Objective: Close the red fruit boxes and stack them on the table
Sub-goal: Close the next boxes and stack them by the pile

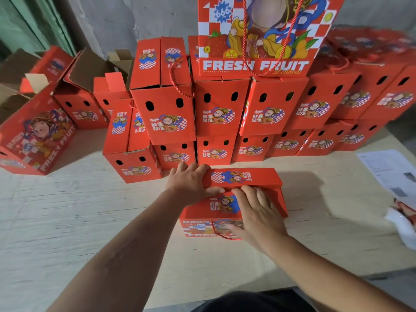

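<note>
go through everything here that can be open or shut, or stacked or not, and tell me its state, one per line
box in hands: on the table, top flaps partly folded, not yet shut.
left hand: grips the far flap.
right hand: fingers flat, pressing the near flap down.
stacked boxes: closed, piled in rows against the wall.
boxes at far left: flaps open, unstacked.
top box: closed, upright on the stack.

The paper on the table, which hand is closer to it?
Right. The right hand lies on the box, on the side toward the paper. The left hand grips the box's far flap, farther away.
</note>
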